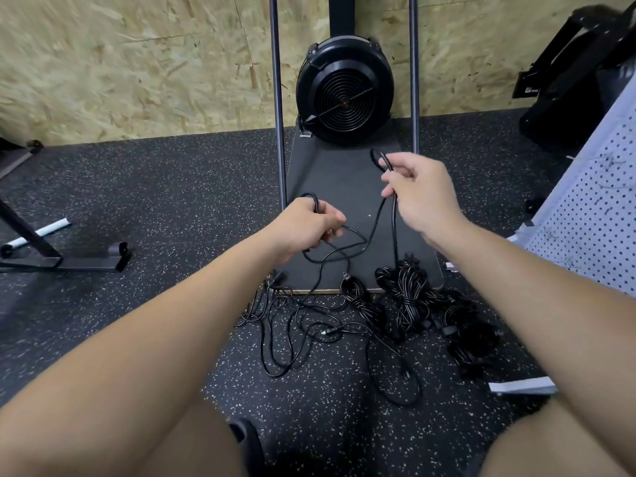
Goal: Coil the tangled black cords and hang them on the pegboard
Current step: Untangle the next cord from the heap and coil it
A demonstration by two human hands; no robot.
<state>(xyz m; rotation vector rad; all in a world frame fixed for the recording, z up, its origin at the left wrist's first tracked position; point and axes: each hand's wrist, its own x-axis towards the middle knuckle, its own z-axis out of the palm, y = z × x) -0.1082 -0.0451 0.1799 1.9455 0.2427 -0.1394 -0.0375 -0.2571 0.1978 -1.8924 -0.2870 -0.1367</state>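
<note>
Partly hidden, cord [347, 235] runs through both hands [361, 208].

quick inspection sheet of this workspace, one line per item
surface: black speckled rubber floor; a dark board lies on it by the wall.
job's things: loose cord lifted between both hands, its slack tangled on the floor; bundled cords heaped to the right; pegboard leaning at the right edge, nothing hung on the part in view.
clutter: white strip near the right knee; white tube at left.
grippers: left hand grips a loop of the cord; right hand pinches it higher up.
cables: only the job's cords seen.
surroundings: chipboard wall, round black fan, two upright poles, black metal frame at left.
</note>
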